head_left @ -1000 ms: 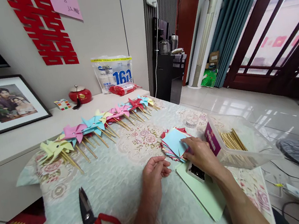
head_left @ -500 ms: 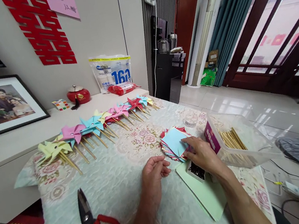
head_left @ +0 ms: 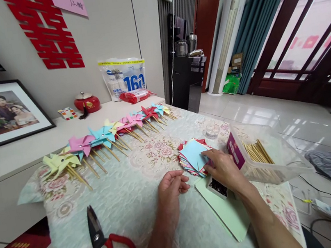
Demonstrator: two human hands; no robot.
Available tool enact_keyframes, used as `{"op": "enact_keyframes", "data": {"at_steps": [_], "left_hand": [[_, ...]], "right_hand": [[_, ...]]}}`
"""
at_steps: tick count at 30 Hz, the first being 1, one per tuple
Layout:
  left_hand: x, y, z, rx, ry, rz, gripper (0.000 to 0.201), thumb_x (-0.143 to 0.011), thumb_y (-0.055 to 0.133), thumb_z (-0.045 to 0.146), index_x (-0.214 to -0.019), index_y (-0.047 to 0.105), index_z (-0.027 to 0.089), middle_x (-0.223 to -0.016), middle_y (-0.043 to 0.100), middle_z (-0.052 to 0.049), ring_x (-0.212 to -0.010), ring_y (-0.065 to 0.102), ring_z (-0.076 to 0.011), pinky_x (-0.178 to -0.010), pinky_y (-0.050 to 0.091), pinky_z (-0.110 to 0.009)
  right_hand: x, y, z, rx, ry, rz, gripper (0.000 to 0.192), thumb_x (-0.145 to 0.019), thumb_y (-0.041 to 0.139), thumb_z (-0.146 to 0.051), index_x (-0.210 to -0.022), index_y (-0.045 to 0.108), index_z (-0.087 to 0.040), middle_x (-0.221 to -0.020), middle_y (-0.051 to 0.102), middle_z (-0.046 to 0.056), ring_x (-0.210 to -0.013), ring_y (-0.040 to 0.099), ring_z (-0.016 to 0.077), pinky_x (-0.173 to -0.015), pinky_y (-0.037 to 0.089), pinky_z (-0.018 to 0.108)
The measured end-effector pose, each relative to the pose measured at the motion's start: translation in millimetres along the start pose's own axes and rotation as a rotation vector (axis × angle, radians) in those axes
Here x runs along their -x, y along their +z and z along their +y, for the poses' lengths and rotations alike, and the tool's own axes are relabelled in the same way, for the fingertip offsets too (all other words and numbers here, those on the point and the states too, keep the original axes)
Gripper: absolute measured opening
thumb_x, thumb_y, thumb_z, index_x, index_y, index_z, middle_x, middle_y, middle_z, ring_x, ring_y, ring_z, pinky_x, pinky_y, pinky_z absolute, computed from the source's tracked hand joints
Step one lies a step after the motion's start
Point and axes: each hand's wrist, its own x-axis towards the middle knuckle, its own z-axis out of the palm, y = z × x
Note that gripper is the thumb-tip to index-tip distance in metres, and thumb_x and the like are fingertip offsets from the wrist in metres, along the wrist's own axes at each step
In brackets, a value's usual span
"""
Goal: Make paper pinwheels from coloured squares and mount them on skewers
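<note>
My right hand (head_left: 226, 169) reaches over a fanned stack of colored paper squares, with a light blue paper square (head_left: 193, 154) on top. Its index finger and thumb rest apart at the right side of that square; the other fingers are partly hidden. Below this hand, a small box of dark pins or beads (head_left: 217, 187), too small to make out, stands on pale green paper sheets (head_left: 229, 218). My left hand (head_left: 172, 189) hovers or rests left of the stack, loosely curled, fingers apart, with nothing visible in it.
Paper pinwheels (head_left: 102, 136) on sticks line the table's back edge. Red-handled scissors (head_left: 100, 245) lie at front left. A clear plastic bin (head_left: 272, 170) of wooden sticks (head_left: 257, 152) stands right, near a small round clear container (head_left: 212, 131). A flowered cloth (head_left: 146, 164) covers the table.
The view has shifted slightly. Both hands keep nearly the same places, my right hand still at the paper stack.
</note>
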Motion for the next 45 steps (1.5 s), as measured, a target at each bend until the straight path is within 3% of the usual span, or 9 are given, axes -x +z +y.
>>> {"op": "enact_keyframes", "data": {"at_steps": [7,11,14,18,22,25,29,45], "left_hand": [[-2.7,-2.4,-1.4,-0.016,0.009,-0.008,0.026,-0.067,0.069,0.031,-0.085,0.063,0.014,-0.069,0.069,-0.002,-0.053,0.059,-0.0111,-0.057,0.043,-0.025],[-2.7,-1.7,-6.6,-0.157,0.038,-0.063,0.020,-0.074,0.063,0.030,-0.088,0.066,0.015,-0.075,0.070,-0.004,-0.056,0.060,-0.0121,-0.059,0.045,-0.026],[0.2,0.6,-14.9,-0.411,0.190,-0.170,0.022,-0.077,0.057,0.019,-0.093,0.072,0.016,-0.096,0.070,-0.009,-0.065,0.062,-0.0144,-0.067,0.050,-0.031],[6.3,3.0,-25.0,-0.720,0.507,-0.278,0.049,-0.076,0.049,0.005,-0.117,0.070,0.022,-0.127,0.057,-0.013,-0.099,0.063,-0.0226,-0.085,0.054,-0.039],[11.1,6.3,-28.1,-0.932,0.603,-0.310,0.065,-0.079,0.044,0.001,-0.138,0.057,0.023,-0.140,0.044,-0.015,-0.127,0.052,-0.0269,-0.100,0.050,-0.042],[13.0,11.0,-28.2,-1.055,0.612,-0.315,0.067,-0.081,0.044,0.003,-0.144,0.052,0.024,-0.147,0.038,-0.015,-0.134,0.047,-0.0284,-0.107,0.046,-0.044],[15.0,16.8,-26.8,-1.143,0.582,-0.293,0.062,-0.084,0.046,0.007,-0.144,0.052,0.022,-0.147,0.039,-0.015,-0.135,0.047,-0.0298,-0.111,0.042,-0.045],[13.2,23.2,-27.9,-1.106,0.528,-0.188,0.055,-0.088,0.051,0.018,-0.143,0.054,0.025,-0.149,0.041,-0.016,-0.133,0.049,-0.0341,-0.105,0.046,-0.046]], "right_hand": [[0.4,-0.6,-2.7,0.033,-0.008,0.011,0.034,-0.085,0.054,-0.015,-0.116,0.067,-0.021,-0.112,0.069,0.008,-0.107,0.060,0.0276,-0.082,0.034,0.035],[-0.4,-0.6,-2.3,0.007,-0.015,0.016,0.032,-0.086,0.055,-0.015,-0.115,0.067,-0.020,-0.110,0.068,0.009,-0.106,0.060,0.0267,-0.083,0.035,0.034],[-0.3,-0.7,-1.1,0.000,-0.018,0.018,0.033,-0.086,0.055,-0.016,-0.117,0.066,-0.019,-0.111,0.068,0.009,-0.107,0.061,0.0268,-0.083,0.035,0.034],[0.0,-1.4,-0.1,-0.009,-0.012,0.010,0.032,-0.087,0.055,-0.017,-0.118,0.066,-0.019,-0.109,0.069,0.009,-0.105,0.062,0.0260,-0.082,0.035,0.033],[0.1,-2.4,-0.4,-0.014,-0.017,0.004,0.033,-0.088,0.055,-0.017,-0.119,0.066,-0.019,-0.110,0.069,0.009,-0.104,0.062,0.0256,-0.082,0.035,0.032],[-0.2,-2.6,-1.5,-0.009,-0.009,0.004,0.034,-0.088,0.055,-0.016,-0.120,0.066,-0.019,-0.108,0.069,0.009,-0.102,0.062,0.0250,-0.080,0.035,0.032],[-0.5,-2.0,-2.7,0.010,-0.006,0.003,0.032,-0.089,0.054,-0.017,-0.118,0.067,-0.019,-0.110,0.069,0.009,-0.105,0.062,0.0257,-0.081,0.036,0.033],[1.8,-4.7,-2.4,0.006,-0.022,0.015,0.031,-0.090,0.056,-0.017,-0.118,0.068,-0.020,-0.111,0.070,0.009,-0.104,0.062,0.0251,-0.081,0.036,0.032]]}}
